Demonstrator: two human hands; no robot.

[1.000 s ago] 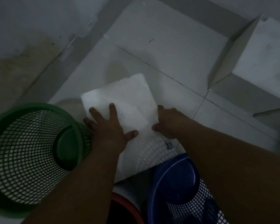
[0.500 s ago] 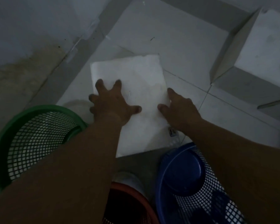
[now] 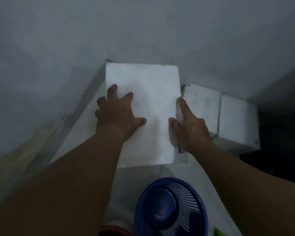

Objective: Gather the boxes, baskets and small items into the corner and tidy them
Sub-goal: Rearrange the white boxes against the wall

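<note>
A white box (image 3: 152, 99) lies on the floor with its far end against the wall. My left hand (image 3: 117, 114) presses flat on its top with the fingers spread. At the box's right edge rests my right hand (image 3: 189, 126), thumb on top and index finger straight along the side. Beside it on the right stand two more white boxes (image 3: 203, 106) (image 3: 237, 123), touching each other. A blue mesh basket (image 3: 170, 208) stands on the floor just in front of the box, between my arms.
A grey wall (image 3: 143, 31) closes off the far side and the left. A red rim (image 3: 114, 231) shows at the bottom edge, and a green scrap (image 3: 219, 233) at the bottom right. The area at the far right is dark.
Both hands have slid the white box forward across the floor until it reaches the wall beside the other boxes. The green basket has dropped out of view.
</note>
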